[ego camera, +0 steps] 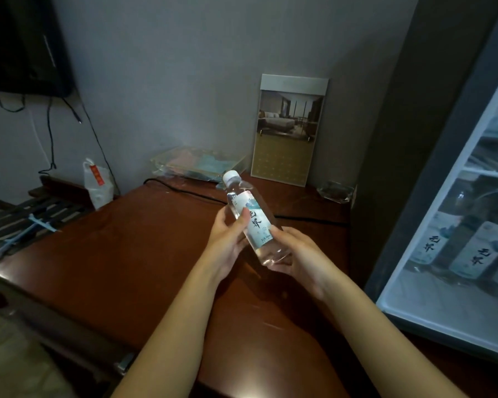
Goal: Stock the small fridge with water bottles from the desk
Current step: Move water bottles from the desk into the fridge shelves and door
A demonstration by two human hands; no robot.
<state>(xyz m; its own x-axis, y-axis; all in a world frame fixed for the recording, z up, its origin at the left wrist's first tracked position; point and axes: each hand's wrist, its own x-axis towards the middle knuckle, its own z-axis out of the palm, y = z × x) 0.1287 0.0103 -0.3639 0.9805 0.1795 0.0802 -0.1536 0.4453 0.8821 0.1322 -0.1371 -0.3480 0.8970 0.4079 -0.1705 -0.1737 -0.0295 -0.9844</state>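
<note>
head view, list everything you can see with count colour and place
water bottle: 1, clear with white cap and white-teal label, held tilted above the desk
desk: 1, reddish-brown wood
fridge: 1, dark body, glass door, right edge
fridge bottles: at least 3, white-labelled, behind the glass
framed picture: 1, silver frame, against the back wall
clear tray: 1, transparent, left of the picture
glass dish: 1, clear, desk's back right corner
cable: 1, black, across the desk's back
plastic bag: 1, white with red tag, left of the desk
television: 1, black, wall top left
hands: 2, bare; left hand grips the bottle's middle, right hand its base
</note>
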